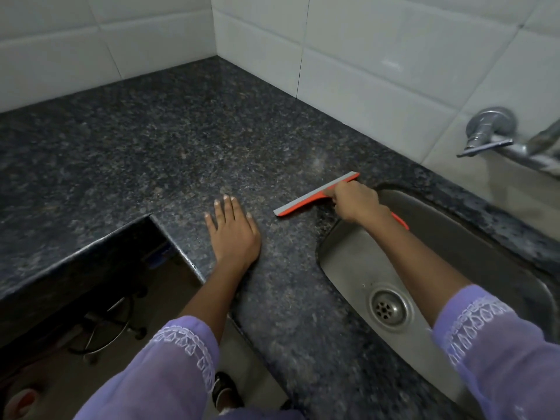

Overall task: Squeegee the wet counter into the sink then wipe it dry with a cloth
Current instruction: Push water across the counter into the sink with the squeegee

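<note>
Two hands are out over the dark speckled granite counter. The left hand lies flat on the stone, palm down, fingers straight and slightly spread, holding nothing, close to the inner corner where the counter's front edge turns. The right hand is curled tight around the handle of an orange squeegee. Its grey rubber blade lies along the stone, running diagonally from near the left hand's fingertips up towards the back wall, just beside the left rim of the sink. The tail of the orange handle pokes out behind the wrist, over the basin.

Both forearms come out of loose lilac sleeves with white embroidered trim at the cuffs. The right forearm crosses above the stainless steel sink, which is set into the counter to the right; its round metal drain sits near the front of the basin.

A chrome wall tap juts from the white tiled wall above the far side of the sink. The tiles wrap round the corner behind the counter. Whether the stone is wet I cannot tell from its sheen.

Below the counter's cut-out at the left, in shadow, stands what looks like the wheeled base of a chair on the floor.
</note>
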